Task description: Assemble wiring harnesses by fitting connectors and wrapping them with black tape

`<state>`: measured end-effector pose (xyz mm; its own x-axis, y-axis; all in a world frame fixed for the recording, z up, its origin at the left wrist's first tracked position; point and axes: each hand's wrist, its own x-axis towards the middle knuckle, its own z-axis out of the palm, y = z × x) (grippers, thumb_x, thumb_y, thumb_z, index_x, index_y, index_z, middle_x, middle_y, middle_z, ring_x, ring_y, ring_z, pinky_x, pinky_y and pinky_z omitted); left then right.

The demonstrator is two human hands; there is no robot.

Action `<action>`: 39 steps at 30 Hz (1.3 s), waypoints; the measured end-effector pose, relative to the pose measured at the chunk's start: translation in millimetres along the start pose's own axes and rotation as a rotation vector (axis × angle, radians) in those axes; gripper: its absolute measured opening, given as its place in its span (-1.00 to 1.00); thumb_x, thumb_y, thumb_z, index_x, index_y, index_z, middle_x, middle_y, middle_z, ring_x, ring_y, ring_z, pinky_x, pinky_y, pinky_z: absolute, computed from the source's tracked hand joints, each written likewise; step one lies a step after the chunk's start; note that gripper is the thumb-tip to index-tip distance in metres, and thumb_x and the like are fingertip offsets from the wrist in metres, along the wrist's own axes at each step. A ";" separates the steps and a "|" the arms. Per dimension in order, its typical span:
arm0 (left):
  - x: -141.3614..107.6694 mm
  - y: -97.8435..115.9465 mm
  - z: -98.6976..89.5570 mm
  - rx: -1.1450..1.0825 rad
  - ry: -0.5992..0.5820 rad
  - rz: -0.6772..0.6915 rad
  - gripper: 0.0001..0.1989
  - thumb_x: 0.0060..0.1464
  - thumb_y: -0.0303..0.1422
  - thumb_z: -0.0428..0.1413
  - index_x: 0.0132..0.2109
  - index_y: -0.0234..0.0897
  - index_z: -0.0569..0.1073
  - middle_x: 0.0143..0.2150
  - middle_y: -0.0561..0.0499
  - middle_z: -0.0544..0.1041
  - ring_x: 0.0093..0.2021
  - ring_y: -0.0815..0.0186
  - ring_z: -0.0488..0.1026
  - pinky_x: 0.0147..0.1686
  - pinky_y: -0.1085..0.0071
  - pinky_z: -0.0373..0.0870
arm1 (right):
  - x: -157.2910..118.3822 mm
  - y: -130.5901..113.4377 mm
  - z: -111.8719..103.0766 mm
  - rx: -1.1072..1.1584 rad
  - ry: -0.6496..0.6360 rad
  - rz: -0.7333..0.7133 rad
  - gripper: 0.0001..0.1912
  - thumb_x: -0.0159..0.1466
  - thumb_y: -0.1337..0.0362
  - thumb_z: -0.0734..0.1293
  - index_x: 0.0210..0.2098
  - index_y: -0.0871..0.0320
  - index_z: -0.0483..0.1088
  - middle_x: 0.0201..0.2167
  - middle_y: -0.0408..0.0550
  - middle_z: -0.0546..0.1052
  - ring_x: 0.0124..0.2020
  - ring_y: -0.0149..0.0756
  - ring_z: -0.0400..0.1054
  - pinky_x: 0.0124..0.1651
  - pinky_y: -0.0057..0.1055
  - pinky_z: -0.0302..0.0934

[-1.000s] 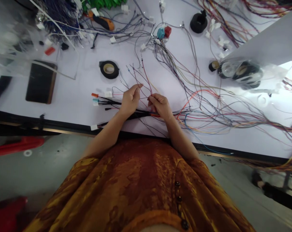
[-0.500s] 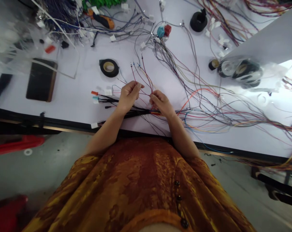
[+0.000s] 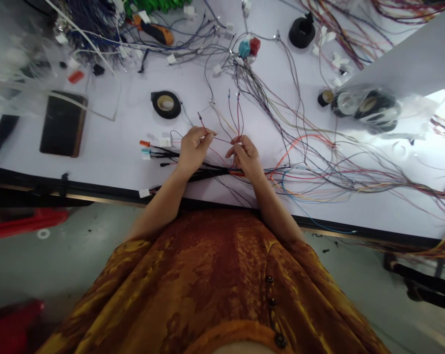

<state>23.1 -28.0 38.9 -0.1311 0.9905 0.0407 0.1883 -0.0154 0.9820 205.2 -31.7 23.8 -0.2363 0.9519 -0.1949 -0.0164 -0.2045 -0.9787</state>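
Thumb and forefinger of my left hand [image 3: 193,149] pinch a thin dark red wire [image 3: 222,139], whose terminal end sticks up past the fingers. This wire runs across to my right hand [image 3: 245,153], closed on a few red wires [image 3: 239,118] that stand up above it with small terminals at their tips. A pale yellow wire [image 3: 225,118] slants away at the upper left of that hand. Below both hands lies a black-taped wire harness [image 3: 211,172], with orange and light blue connectors [image 3: 145,147] at its left end.
A roll of black tape [image 3: 166,104] lies left of the hands, and a phone [image 3: 63,124] farther left. Loose wires [image 3: 340,167] spread to the right. Blue and red connectors [image 3: 249,47], an orange-handled tool [image 3: 156,32] and another black roll [image 3: 302,32] lie toward the back.
The upright red wires have swung right and now stand above my right hand. One wire stays in my left hand, stretched between the two hands.
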 end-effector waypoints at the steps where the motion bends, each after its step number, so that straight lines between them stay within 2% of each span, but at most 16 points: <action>1: 1.8 -2.8 1.1 -0.015 -0.003 -0.056 -0.89 0.17 -0.36 0.21 -0.32 -0.27 0.57 -0.42 0.01 0.52 -0.38 0.39 0.41 -0.41 0.51 0.32 | -1.3 -0.2 -0.1 0.012 -0.012 -0.016 -0.78 0.34 0.07 0.27 -0.21 0.07 0.23 -0.50 -0.24 0.51 -0.74 -0.59 -0.03 -0.68 -0.54 -0.16; 3: 5.5 -7.3 3.7 -0.117 -0.027 -0.190 -0.84 0.21 -0.31 0.17 -0.30 -0.29 0.55 -0.49 0.03 0.50 -0.58 0.47 0.23 -0.59 0.51 0.14 | -3.4 -0.7 -0.7 0.025 -0.050 -0.056 -0.78 0.33 0.08 0.28 -0.18 0.07 0.26 -0.47 -0.22 0.53 -0.73 -0.60 -0.03 -0.67 -0.53 -0.15; 5: 8.5 -9.5 5.9 -0.273 -0.072 -0.278 -0.83 0.22 -0.27 0.15 -0.23 -0.28 0.53 -0.41 -0.01 0.58 -0.67 0.54 0.04 -0.67 0.48 -0.04 | -4.1 -1.0 -1.0 0.017 -0.078 -0.081 -0.80 0.32 0.10 0.28 -0.19 0.10 0.30 -0.43 -0.19 0.54 -0.71 -0.60 -0.02 -0.66 -0.52 -0.14; 8: 9.3 -9.0 8.0 -0.468 -0.148 -0.255 -0.81 0.16 -0.27 0.23 -0.09 -0.18 0.51 -0.12 -0.08 0.66 -0.69 0.59 -0.05 -0.69 0.46 -0.13 | -2.7 -1.3 0.0 -0.015 -0.055 -0.081 -0.83 0.30 0.15 0.29 -0.23 0.12 0.35 -0.40 -0.15 0.54 -0.68 -0.59 -0.01 -0.64 -0.51 -0.13; 10: 8.4 -7.9 9.4 -0.519 -0.162 -0.196 -0.73 0.13 -0.27 0.28 -0.02 -0.11 0.49 -0.07 -0.08 0.65 -0.69 0.59 -0.02 -0.69 0.46 -0.12 | -1.0 -1.6 0.8 -0.033 -0.020 -0.075 -0.85 0.29 0.18 0.30 -0.24 0.13 0.35 -0.40 -0.15 0.53 -0.66 -0.58 0.03 -0.62 -0.52 -0.10; 14: 6.9 -8.5 12.7 -0.443 -0.029 -0.095 -0.73 0.17 -0.24 0.27 0.00 -0.18 0.51 -0.39 0.03 0.59 -0.68 0.55 0.07 -0.69 0.47 -0.04 | 2.7 -2.8 0.1 -0.060 0.020 -0.025 -0.81 0.26 0.20 0.37 -0.18 0.13 0.34 -0.49 -0.25 0.43 -0.58 -0.55 0.16 -0.58 -0.56 -0.02; 16: 4.7 -9.7 13.3 -0.406 0.031 -0.079 -0.76 0.22 -0.23 0.23 -0.01 -0.21 0.52 -0.50 0.07 0.52 -0.68 0.52 0.10 -0.68 0.47 0.01 | 4.5 -4.1 -0.6 -0.075 0.000 0.043 -0.81 0.28 0.16 0.38 -0.24 0.15 0.37 -0.53 -0.27 0.37 -0.62 -0.57 0.13 -0.61 -0.56 -0.05; 20: -4.5 -14.6 12.6 -0.398 0.020 -0.119 -0.71 0.26 -0.18 0.21 0.04 -0.21 0.51 -0.55 0.10 0.49 -0.69 0.50 0.14 -0.67 0.47 0.05 | 7.9 -7.5 0.9 0.079 0.062 0.149 -0.67 0.33 0.01 0.34 -0.38 0.14 0.30 -0.56 -0.28 0.35 -0.73 -0.62 -0.05 -0.69 -0.53 -0.16; 25: -7.2 -24.2 8.5 -0.473 0.034 -0.177 -0.65 0.20 -0.17 0.27 0.06 -0.19 0.48 -0.52 0.13 0.50 -0.71 0.55 0.14 -0.67 0.48 0.03 | 11.2 -4.1 0.7 0.188 0.141 0.200 -0.63 0.36 -0.02 0.32 -0.36 0.11 0.21 -0.49 -0.26 0.43 -0.72 -0.63 -0.07 -0.67 -0.56 -0.05; 27: -3.7 -23.9 1.3 -0.506 0.076 -0.190 -0.74 0.22 -0.20 0.26 -0.02 -0.20 0.49 -0.48 0.12 0.53 -0.71 0.56 0.11 -0.68 0.48 0.04 | 11.7 0.3 -3.5 0.107 0.160 0.209 -0.66 0.39 0.00 0.28 -0.35 0.09 0.18 -0.45 -0.23 0.44 -0.71 -0.62 -0.05 -0.66 -0.54 -0.02; 30: 1.1 -15.2 -14.4 -0.542 0.149 -0.171 -0.89 0.22 -0.30 0.25 -0.15 -0.20 0.51 -0.41 0.10 0.57 -0.71 0.57 0.08 -0.70 0.49 0.04 | 10.5 3.3 -11.3 -0.210 0.258 0.149 -0.77 0.37 0.15 0.29 -0.32 0.07 0.17 -0.40 -0.18 0.43 -0.61 -0.52 0.13 -0.53 -0.48 0.16; 33: 2.8 0.7 -24.6 -0.533 0.158 -0.160 -0.96 0.20 -0.39 0.25 -0.23 -0.22 0.52 -0.37 0.07 0.59 -0.70 0.58 0.07 -0.70 0.51 0.03 | 10.5 -3.8 -10.1 -0.491 0.408 -0.118 -0.80 0.30 0.27 0.32 -0.13 0.09 0.21 -0.21 -0.04 0.44 -0.27 -0.33 0.37 -0.17 -0.30 0.36; 34: 3.2 6.5 -25.4 -0.528 0.149 -0.167 -0.96 0.20 -0.41 0.24 -0.24 -0.23 0.52 -0.36 0.06 0.59 -0.69 0.58 0.07 -0.69 0.51 0.03 | 12.0 -8.2 -5.9 -0.527 0.386 -0.222 -0.73 0.29 0.28 0.32 -0.05 0.10 0.21 -0.13 0.00 0.44 -0.15 -0.27 0.38 -0.07 -0.25 0.36; 36: 5.1 17.6 -24.2 -0.532 0.119 -0.195 -0.96 0.20 -0.44 0.23 -0.25 -0.24 0.53 -0.33 0.05 0.60 -0.68 0.58 0.08 -0.68 0.53 0.06 | 18.2 -18.0 7.6 -0.531 0.179 -0.352 -0.62 0.28 0.28 0.32 0.06 0.10 0.19 -0.06 0.03 0.44 -0.05 -0.23 0.38 0.01 -0.21 0.33; 38: 8.6 26.7 -22.6 -0.573 0.099 -0.228 -0.95 0.23 -0.47 0.19 -0.22 -0.24 0.54 -0.28 0.03 0.60 -0.65 0.57 0.11 -0.65 0.54 0.11 | 27.7 -27.7 24.3 -0.488 -0.076 -0.347 -0.64 0.27 0.27 0.32 0.03 0.12 0.21 -0.21 -0.06 0.47 -0.17 -0.28 0.39 -0.07 -0.27 0.32; 39: 10.7 30.2 -22.6 -0.611 0.096 -0.245 -0.92 0.25 -0.47 0.16 -0.20 -0.24 0.55 -0.26 0.02 0.60 -0.63 0.57 0.14 -0.62 0.55 0.14 | 32.7 -32.1 31.9 -0.454 -0.145 -0.319 -0.71 0.29 0.26 0.31 -0.02 0.12 0.24 -0.31 -0.12 0.45 -0.26 -0.32 0.36 -0.14 -0.32 0.30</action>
<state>5.4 -20.9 73.1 -0.1918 0.9591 -0.2084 -0.4398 0.1059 0.8919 166.9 -1.3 50.9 -0.4191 0.9030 0.0943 0.3026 0.2369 -0.9232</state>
